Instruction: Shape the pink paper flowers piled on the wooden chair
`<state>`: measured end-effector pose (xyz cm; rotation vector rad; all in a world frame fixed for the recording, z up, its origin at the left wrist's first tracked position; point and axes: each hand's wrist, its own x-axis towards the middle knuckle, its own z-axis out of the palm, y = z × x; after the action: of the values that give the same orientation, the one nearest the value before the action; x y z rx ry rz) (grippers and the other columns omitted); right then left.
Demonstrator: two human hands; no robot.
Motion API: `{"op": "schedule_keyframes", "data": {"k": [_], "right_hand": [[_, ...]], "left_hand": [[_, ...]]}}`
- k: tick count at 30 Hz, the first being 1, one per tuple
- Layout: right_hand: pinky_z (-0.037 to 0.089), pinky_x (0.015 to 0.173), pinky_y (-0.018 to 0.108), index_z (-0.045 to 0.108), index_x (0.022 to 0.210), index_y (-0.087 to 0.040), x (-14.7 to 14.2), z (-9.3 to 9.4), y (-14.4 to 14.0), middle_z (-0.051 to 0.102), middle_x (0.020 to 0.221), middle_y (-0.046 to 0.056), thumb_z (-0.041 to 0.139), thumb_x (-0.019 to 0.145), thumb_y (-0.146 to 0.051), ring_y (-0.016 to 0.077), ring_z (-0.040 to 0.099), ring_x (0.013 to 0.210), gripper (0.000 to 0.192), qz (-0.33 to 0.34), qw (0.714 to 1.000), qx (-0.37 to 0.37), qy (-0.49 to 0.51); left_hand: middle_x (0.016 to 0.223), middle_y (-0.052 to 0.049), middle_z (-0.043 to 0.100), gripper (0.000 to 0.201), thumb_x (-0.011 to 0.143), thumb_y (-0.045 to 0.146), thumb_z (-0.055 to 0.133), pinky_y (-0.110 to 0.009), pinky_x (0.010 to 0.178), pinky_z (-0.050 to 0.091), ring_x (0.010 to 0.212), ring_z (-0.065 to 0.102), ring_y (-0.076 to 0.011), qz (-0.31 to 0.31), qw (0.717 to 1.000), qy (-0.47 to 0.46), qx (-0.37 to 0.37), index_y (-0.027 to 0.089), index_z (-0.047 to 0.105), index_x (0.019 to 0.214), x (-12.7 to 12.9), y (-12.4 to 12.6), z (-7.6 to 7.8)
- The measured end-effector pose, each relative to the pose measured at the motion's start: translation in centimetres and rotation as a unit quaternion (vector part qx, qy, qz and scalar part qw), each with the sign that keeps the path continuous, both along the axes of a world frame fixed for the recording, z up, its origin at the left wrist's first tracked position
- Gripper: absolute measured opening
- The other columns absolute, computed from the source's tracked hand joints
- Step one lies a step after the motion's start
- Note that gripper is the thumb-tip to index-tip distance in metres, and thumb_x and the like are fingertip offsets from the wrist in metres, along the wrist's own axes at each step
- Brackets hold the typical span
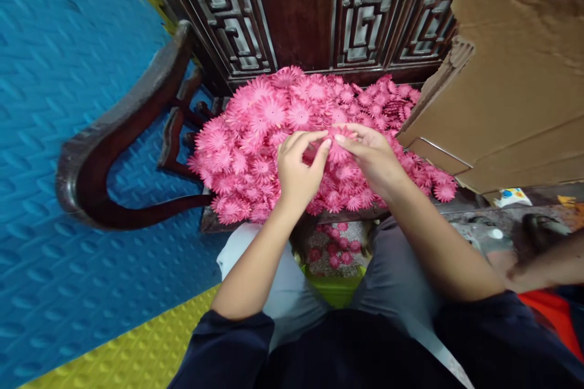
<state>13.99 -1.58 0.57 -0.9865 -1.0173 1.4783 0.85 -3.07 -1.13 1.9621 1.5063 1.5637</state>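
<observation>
Fingers of the right hand [375, 157] pinch a pink, many-petalled, daisy-shaped flower [339, 147]; those of the left hand [297, 169] bend at its edge, grip indeterminate. Dark carved-wood bench [298, 12]: seemingly serving as worktable. Heap of pink flowers [255, 146]: banked against its back, likely for easy reach. Held flower: above heap, presumably steadied from two sides.

Beneath the left hand [296, 167] and the right hand [371, 155], a dark wooden bench [214, 220] is largely covered by heaped pink flowers [274, 110]. Larger blooms are piled around and beyond the left hand; smaller ones are spread beyond the right hand and out to its right. Well below the hands, on a speckled floor [356, 231], more loose flowers [334, 261] are scattered, some touching
</observation>
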Motion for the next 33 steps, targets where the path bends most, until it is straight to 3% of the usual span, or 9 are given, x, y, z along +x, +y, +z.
{"op": "schedule_keyframes", "data": {"k": [4,8,11,14,16,19,23,29,33], "right_hand": [[0.043,0.072,0.023,0.064,0.074,-0.018,-0.2,0.0,0.0,0.063,0.072,-0.004,0.074,0.062,-0.023,0.0060,0.055,0.066,0.017,-0.006,0.999,-0.039,-0.011],[0.042,0.069,0.024,0.063,0.066,-0.017,-0.5,-0.4,0.2,0.061,0.067,-0.004,0.072,0.063,-0.018,0.0056,0.053,0.062,0.009,-0.033,0.999,-0.009,-0.041],[0.041,0.067,0.024,0.064,0.064,-0.017,-0.5,-0.5,0.3,0.060,0.065,-0.004,0.071,0.064,-0.020,0.0064,0.051,0.061,0.009,-0.048,0.995,0.026,-0.078],[0.041,0.066,0.025,0.064,0.065,-0.017,-0.5,-0.5,0.2,0.061,0.066,-0.004,0.071,0.065,-0.022,0.0067,0.051,0.061,0.008,-0.060,0.993,0.044,-0.097],[0.042,0.066,0.024,0.064,0.065,-0.017,-0.5,-0.4,0.1,0.062,0.067,-0.004,0.071,0.065,-0.022,0.0067,0.053,0.063,0.008,-0.052,0.994,0.046,-0.079],[0.044,0.066,0.023,0.065,0.066,-0.018,-0.4,-0.3,0.1,0.062,0.066,-0.004,0.071,0.064,-0.021,0.0063,0.054,0.063,0.007,-0.031,0.997,0.049,-0.045],[0.046,0.067,0.022,0.066,0.068,-0.018,-0.4,-0.3,0.1,0.064,0.066,-0.004,0.070,0.066,-0.022,0.0065,0.056,0.064,0.006,-0.006,0.996,0.071,-0.050],[0.044,0.063,0.022,0.065,0.072,-0.018,-0.6,-0.2,-0.2,0.063,0.068,-0.004,0.067,0.069,-0.024,0.0062,0.053,0.062,0.006,0.002,0.995,0.077,-0.065],[0.043,0.064,0.023,0.065,0.068,-0.018,-0.6,-0.1,-0.3,0.060,0.064,-0.005,0.062,0.072,-0.020,0.0061,0.052,0.061,0.006,-0.016,0.989,0.107,-0.096]], "left_hand": [[0.083,0.000,0.067,0.013,0.082,0.029,0.059,-0.025,0.074,0.047,0.075,0.059,-0.0107,0.041,0.994,-0.104,0.000,0.019,0.066,0.086,-0.7,0.5,-0.1],[0.085,0.000,0.067,0.011,0.082,0.028,0.059,-0.023,0.072,0.047,0.076,0.060,-0.0104,0.052,0.990,-0.134,-0.011,0.020,0.063,0.089,-1.0,0.8,-0.2],[0.091,-0.002,0.064,0.020,0.082,0.031,0.059,-0.028,0.078,0.045,0.084,0.058,-0.0135,0.089,0.992,-0.087,0.021,0.021,0.061,0.099,-1.0,0.6,-0.3],[0.090,-0.003,0.062,0.021,0.080,0.036,0.061,-0.034,0.085,0.039,0.088,0.055,-0.0175,0.116,0.990,0.018,0.073,0.022,0.065,0.094,-0.8,0.1,0.0],[0.083,-0.003,0.064,0.017,0.080,0.037,0.061,-0.035,0.082,0.037,0.083,0.055,-0.0178,0.097,0.989,0.078,0.077,0.023,0.068,0.085,-0.6,-0.2,0.4],[0.084,-0.002,0.069,0.018,0.080,0.039,0.061,-0.034,0.079,0.038,0.082,0.058,-0.0178,0.050,0.994,0.094,0.020,0.024,0.070,0.084,-0.5,-0.5,1.0],[0.086,0.000,0.071,0.016,0.077,0.036,0.066,-0.033,0.080,0.043,0.084,0.060,-0.0166,-0.003,0.999,0.031,-0.043,0.024,0.071,0.085,-0.7,-0.4,1.3],[0.080,0.001,0.070,0.009,0.071,0.027,0.072,-0.025,0.073,0.048,0.076,0.062,-0.0114,-0.065,0.986,-0.131,-0.081,0.022,0.071,0.078,-1.0,0.2,0.8],[0.076,0.001,0.068,0.004,0.072,0.023,0.071,-0.022,0.069,0.048,0.072,0.062,-0.0092,-0.085,0.977,-0.170,-0.094,0.021,0.070,0.075,-0.9,0.3,0.8]]}}
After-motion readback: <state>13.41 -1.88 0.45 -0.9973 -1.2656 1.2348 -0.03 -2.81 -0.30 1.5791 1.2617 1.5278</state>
